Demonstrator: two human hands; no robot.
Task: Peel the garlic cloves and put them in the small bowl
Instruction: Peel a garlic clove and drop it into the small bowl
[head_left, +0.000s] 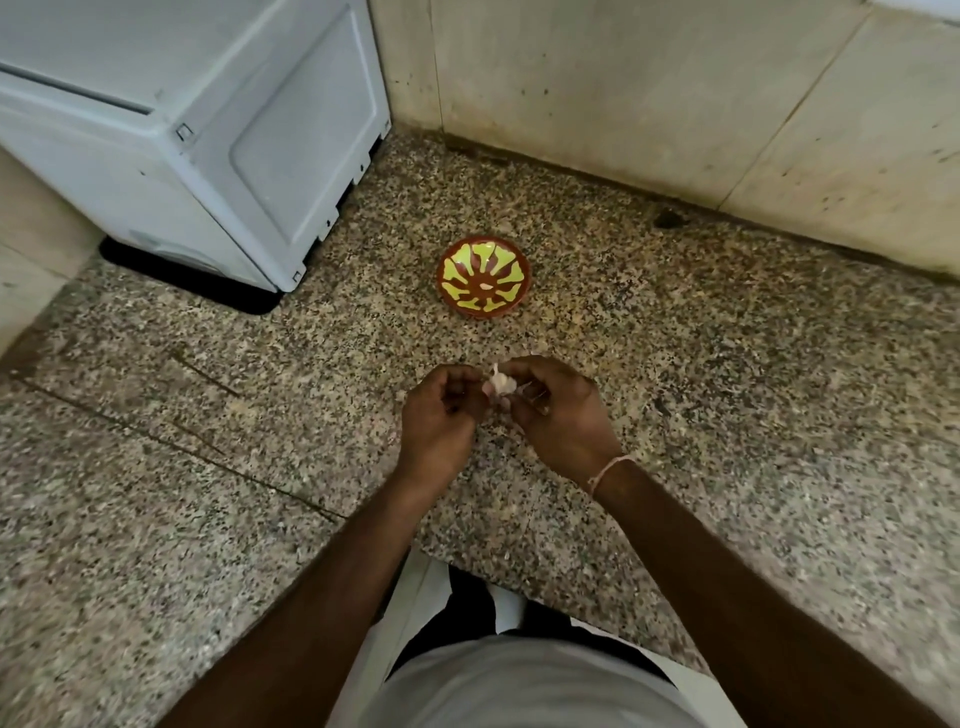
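Both hands meet over the middle of the speckled counter (727, 415), with a small pale garlic (500, 383) caught between them. The left hand (441, 410) comes in from 7 o'clock, its fingers curled in toward the palm and its fingertips pinching the garlic's left side. The right hand (558, 415) comes in from 5 o'clock, fingers likewise bent, thumb and forefinger nipping the garlic's right side. A wisp of papery skin (495, 370) sticks up from the top of the garlic, between the two thumbs. Whether the clove is bare underneath I cannot tell; the fingers cover most of it.

A thin pale band (607, 472) circles the right wrist.

At 12 o'clock from the hands, well apart from them, sits the bowl (484, 275): brown-red with a yellow-green spoked pattern, standing upright on the counter. One small pale clove (487, 286) lies at its centre.

At 10 o'clock, up in the far left corner, stands a white box-shaped appliance (208, 130), its near corner reaching toward the bowl but not touching it. Beige wall tiles (649, 88) run behind the counter from 12 to 2 o'clock, with dark grime along the joint where they meet the stone. A dark spot (670, 218) marks the counter at 1 o'clock, close to the wall.
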